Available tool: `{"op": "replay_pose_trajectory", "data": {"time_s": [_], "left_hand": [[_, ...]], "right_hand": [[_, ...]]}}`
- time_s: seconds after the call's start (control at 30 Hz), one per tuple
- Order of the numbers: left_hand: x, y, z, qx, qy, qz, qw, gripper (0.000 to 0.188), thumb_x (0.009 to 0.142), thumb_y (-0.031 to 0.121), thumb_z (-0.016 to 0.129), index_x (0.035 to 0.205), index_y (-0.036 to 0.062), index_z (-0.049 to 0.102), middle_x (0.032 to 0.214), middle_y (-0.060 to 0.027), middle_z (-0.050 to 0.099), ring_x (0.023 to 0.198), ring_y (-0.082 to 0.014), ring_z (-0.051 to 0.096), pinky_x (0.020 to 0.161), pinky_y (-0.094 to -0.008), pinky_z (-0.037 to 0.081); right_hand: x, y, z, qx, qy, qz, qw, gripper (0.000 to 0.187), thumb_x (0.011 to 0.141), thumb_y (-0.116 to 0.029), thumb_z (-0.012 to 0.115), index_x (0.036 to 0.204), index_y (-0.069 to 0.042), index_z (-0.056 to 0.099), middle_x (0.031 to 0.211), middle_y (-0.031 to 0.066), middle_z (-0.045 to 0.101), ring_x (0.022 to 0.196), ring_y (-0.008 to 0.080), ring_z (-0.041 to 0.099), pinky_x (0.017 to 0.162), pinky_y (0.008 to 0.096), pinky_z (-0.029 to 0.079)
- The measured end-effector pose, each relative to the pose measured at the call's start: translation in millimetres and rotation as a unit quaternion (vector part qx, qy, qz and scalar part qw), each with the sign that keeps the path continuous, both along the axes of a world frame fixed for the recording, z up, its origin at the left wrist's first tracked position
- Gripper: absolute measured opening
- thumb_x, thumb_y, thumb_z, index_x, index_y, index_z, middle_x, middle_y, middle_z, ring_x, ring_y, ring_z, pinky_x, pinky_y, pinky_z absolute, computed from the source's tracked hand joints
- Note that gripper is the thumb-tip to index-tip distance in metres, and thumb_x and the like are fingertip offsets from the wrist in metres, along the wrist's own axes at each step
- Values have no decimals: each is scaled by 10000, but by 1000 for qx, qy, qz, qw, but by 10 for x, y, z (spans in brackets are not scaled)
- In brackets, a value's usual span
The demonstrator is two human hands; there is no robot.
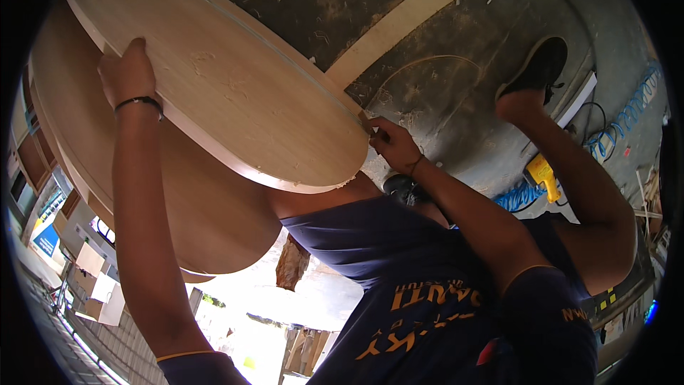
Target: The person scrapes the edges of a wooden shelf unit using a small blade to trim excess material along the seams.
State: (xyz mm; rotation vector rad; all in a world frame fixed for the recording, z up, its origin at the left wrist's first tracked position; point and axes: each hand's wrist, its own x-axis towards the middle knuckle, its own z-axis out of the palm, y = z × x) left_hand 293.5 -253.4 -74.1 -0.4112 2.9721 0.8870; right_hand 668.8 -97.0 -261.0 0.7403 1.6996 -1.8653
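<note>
A long pale wooden panel [242, 78] with a rounded end and a thick edge slants across the upper left, a few shavings on its face. My left hand [130, 75] is closed over its left edge, thumb on the face and the other fingers partly hidden. At the right edge near the rounded end, my right hand [395, 144] pinches a small, flat brown piece [365, 121] against the panel. That piece is mostly covered, so its kind is unclear. A second, larger rounded wooden panel [206, 214] lies behind the first.
On the dark floor lies a pale flat strip [402, 25], its lower end meeting the panel. My bent leg and black shoe [538, 64] are at right. Near it are a yellow hand tool [543, 177] and a blue coiled hose [519, 196]. Cartons [103, 292] stand lower left.
</note>
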Motion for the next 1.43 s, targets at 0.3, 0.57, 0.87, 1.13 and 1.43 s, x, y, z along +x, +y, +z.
{"op": "replay_pose_trajectory", "data": {"time_s": [0.3,0.57,0.87,1.13,1.43], "left_hand": [[-74,-108,-97,41,5,3,999,553,808,135,642,1227,-167,445,1174,-272,589,1029,-334,632,897,-379,493],[-39,-91,-27,-17,11,0,1000,564,804,137,648,1238,-159,443,1184,-275,592,1037,-335,635,905,-372,491],[-97,-140,-85,-2,7,-7,1000,528,796,148,654,1193,-162,496,1164,-270,605,1027,-337,639,892,-373,496],[-26,4,-25,-19,1,15,1000,565,792,138,632,1236,-159,448,1134,-264,614,1006,-323,645,895,-370,495],[-60,-82,-47,-70,3,11,997,630,765,193,643,1245,-146,412,1179,-288,596,1065,-363,631,941,-383,476]], "right_hand": [[-551,-73,1709,52,60,43,996,316,839,-15,588,1155,2,596,891,145,664,735,168,661,619,307,522],[-663,217,1248,35,2,-16,999,331,822,11,607,1153,9,599,761,115,626,655,154,612,610,289,488],[50,-165,114,10,-34,-86,996,349,835,-82,631,1183,-75,601,732,79,634,644,175,623,626,327,503],[-467,-119,1546,85,78,-4,993,273,834,-55,609,1102,-8,599,732,86,633,621,140,625,592,288,502],[-984,91,1730,17,115,-50,992,314,858,-54,646,1164,3,605,820,72,677,714,109,660,622,296,535]]}}
